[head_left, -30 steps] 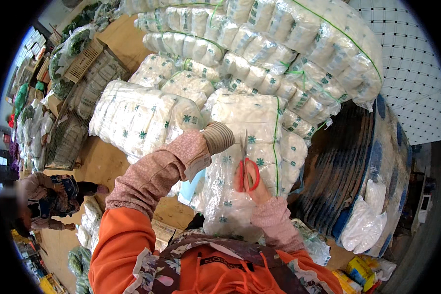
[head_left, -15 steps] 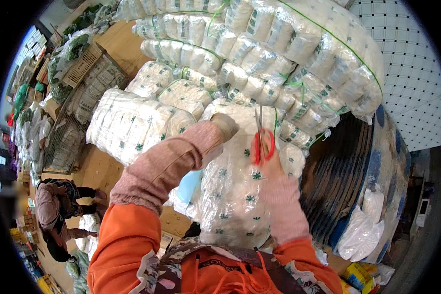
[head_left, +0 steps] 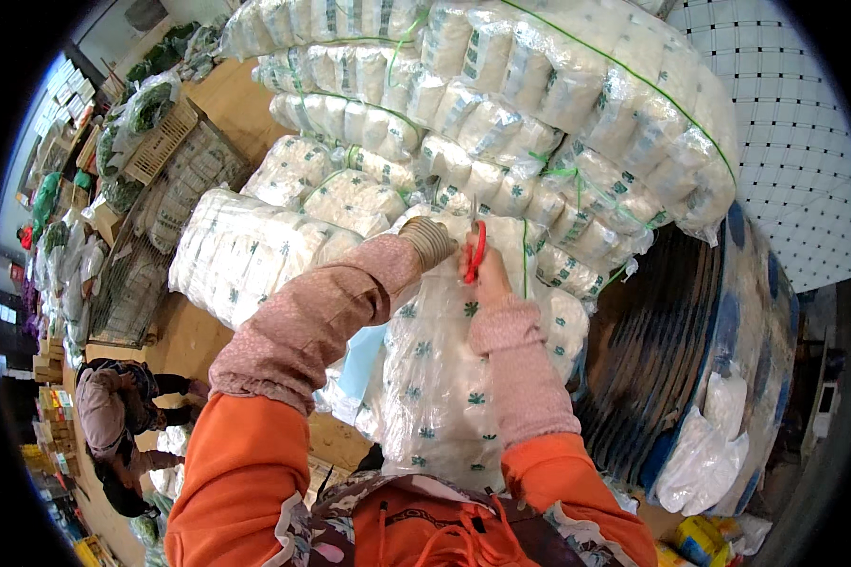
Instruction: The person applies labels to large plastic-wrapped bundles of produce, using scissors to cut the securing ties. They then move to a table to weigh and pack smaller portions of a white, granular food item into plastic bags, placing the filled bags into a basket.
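I see my right hand (head_left: 485, 274) closed around the red-handled scissors (head_left: 478, 248), blades up against the clear plastic bale (head_left: 454, 378) of small white packs in front of me. My left hand (head_left: 432, 241) (gloved, fingers hidden) rests on the bale's top; I cannot tell its grip. More bales bound with green string (head_left: 577, 175) are stacked behind. A wire crate (head_left: 137, 274) stands left.

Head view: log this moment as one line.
right hand: holds red scissors | left hand: on plastic-wrapped bundle | green string beside scissors
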{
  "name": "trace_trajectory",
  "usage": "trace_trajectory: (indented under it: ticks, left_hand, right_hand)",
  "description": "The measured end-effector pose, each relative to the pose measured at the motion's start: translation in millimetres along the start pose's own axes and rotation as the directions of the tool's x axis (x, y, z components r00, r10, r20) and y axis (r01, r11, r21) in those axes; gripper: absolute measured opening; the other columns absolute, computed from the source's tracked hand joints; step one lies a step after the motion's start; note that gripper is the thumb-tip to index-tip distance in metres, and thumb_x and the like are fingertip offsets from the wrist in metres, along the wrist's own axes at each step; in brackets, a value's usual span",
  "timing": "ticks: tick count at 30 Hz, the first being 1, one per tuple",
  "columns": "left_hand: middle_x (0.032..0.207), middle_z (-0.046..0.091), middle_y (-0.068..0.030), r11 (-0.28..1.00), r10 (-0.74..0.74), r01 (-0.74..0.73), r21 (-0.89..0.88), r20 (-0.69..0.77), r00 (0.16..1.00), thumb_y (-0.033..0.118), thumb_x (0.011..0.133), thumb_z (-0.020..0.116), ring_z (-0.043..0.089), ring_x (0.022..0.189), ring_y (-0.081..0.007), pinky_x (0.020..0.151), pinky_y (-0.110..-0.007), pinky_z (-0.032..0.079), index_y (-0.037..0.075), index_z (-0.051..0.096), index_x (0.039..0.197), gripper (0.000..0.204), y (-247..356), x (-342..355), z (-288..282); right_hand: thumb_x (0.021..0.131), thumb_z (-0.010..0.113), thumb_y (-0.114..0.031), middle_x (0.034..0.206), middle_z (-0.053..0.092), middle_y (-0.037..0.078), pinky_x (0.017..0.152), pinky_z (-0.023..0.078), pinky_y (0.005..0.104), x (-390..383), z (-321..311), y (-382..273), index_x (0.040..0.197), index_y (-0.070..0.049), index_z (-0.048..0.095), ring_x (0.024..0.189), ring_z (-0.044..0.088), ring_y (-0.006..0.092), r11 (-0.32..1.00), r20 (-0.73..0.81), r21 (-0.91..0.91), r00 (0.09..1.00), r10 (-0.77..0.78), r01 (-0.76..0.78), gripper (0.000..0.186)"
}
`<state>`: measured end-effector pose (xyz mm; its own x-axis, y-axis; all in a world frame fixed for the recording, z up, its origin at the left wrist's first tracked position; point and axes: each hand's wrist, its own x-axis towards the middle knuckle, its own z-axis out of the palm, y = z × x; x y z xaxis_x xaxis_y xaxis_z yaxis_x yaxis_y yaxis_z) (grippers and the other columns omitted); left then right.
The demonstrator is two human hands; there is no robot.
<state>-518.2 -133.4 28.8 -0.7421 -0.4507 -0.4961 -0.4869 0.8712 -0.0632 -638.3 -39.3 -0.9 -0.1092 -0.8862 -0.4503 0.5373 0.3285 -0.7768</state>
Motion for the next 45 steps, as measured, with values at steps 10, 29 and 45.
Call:
trace_trajectory:
  ticks: [10, 29, 45]
  left_hand:
    - [0.112, 0.057, -0.0196, 0.991, -0.122, 0.119, -0.064, -0.043, 0.992, 0.043, 0.090, 0.034, 0.060, 0.097, -0.0344, 0.078, -0.046, 0.048, 0.011, 0.056, 0.117, 0.047, -33.4, 26.1, 4.0]
    - [0.110, 0.061, -0.0166, 0.959, -0.242, 0.233, -0.162, -0.034, 0.970, 0.011, 0.085, 0.044, 0.060, 0.101, -0.0307, 0.076, -0.046, 0.051, 0.006, 0.065, 0.105, 0.029, -25.3, 25.4, 13.3]
    - [0.108, 0.060, -0.0139, 0.969, -0.226, 0.231, -0.089, 0.066, 0.972, 0.023, 0.090, 0.039, 0.058, 0.102, -0.0291, 0.085, -0.039, 0.047, 0.009, 0.057, 0.111, 0.031, -28.6, -4.7, 48.2]
  right_hand:
    - [0.084, 0.051, -0.049, 0.059, 0.050, 0.003, 0.041, 0.036, 0.0277, -59.3, -20.6, -6.9, 0.085, -0.009, 0.055, 0.045, 0.047, 0.0160, 0.935, 0.231, 0.281, 0.961, 0.152, -0.216, 0.039]
    - [0.090, 0.049, -0.018, 0.057, 0.046, 0.001, 0.041, 0.036, 0.0237, -148.4, -89.2, -36.2, 0.088, -0.007, 0.052, 0.043, 0.041, 0.0095, 0.921, -0.345, -0.024, 0.861, -0.373, 0.390, 0.011]
    - [0.076, 0.066, -0.030, 0.118, 0.050, 0.022, 0.088, 0.043, 0.0412, -102.0, -202.7, 50.2, 0.125, 0.001, 0.044, 0.106, 0.050, 0.0386, 0.223, -0.294, -0.955, 0.732, -0.614, -0.196, 0.062]
